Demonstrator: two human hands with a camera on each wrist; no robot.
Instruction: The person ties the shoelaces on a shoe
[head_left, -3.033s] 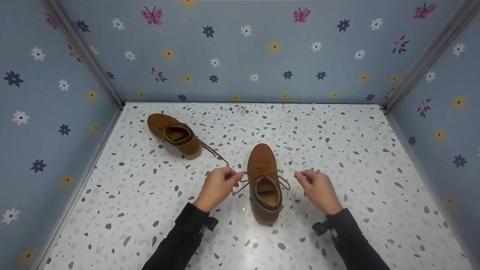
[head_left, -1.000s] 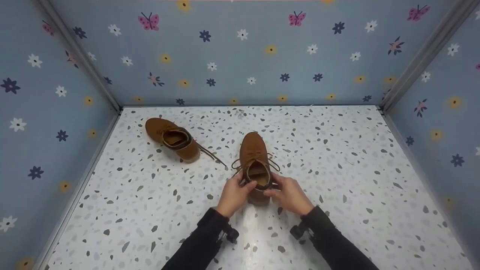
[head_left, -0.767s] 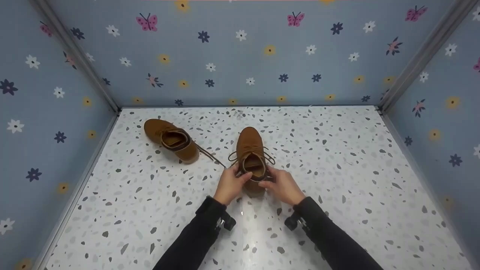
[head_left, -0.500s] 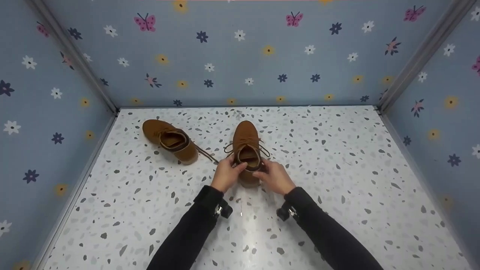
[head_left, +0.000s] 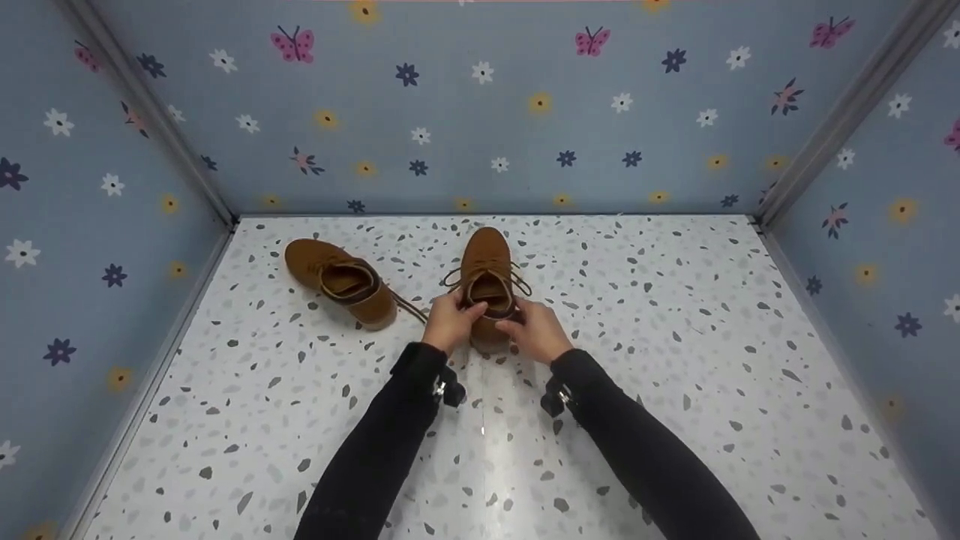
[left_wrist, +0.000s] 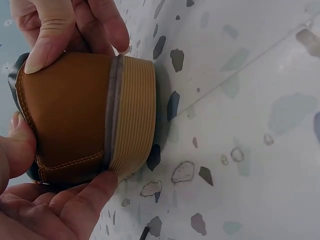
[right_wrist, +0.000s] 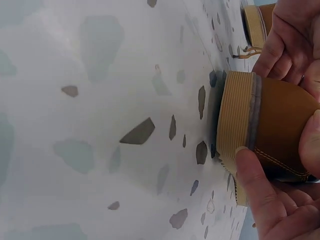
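Panels [head_left: 480, 112], lt. blue, flower-printed: set on 3 sides. Surface [head_left: 675, 390], white, grey-flecked. Shoe A [head_left: 486, 253], brown, round-toed lace-up, ribbed tan sole [left_wrist: 135, 105]: stood upright at ctr., toe twd. back panel. Shoe B [head_left: 347, 282], brown lace-up: set angled to L. L hand [head_left: 450, 324] & R hand [head_left: 538, 332]: fingers [left_wrist: 92, 200] of both clasped on heel of A. Laces [head_left: 410, 307], brown, thin: trailed from B.

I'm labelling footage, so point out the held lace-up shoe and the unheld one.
Held lace-up shoe [left_wrist: 75, 115]: left wrist view, heel upper.
Unheld lace-up shoe [head_left: 345, 282]: head view, inside the opening.
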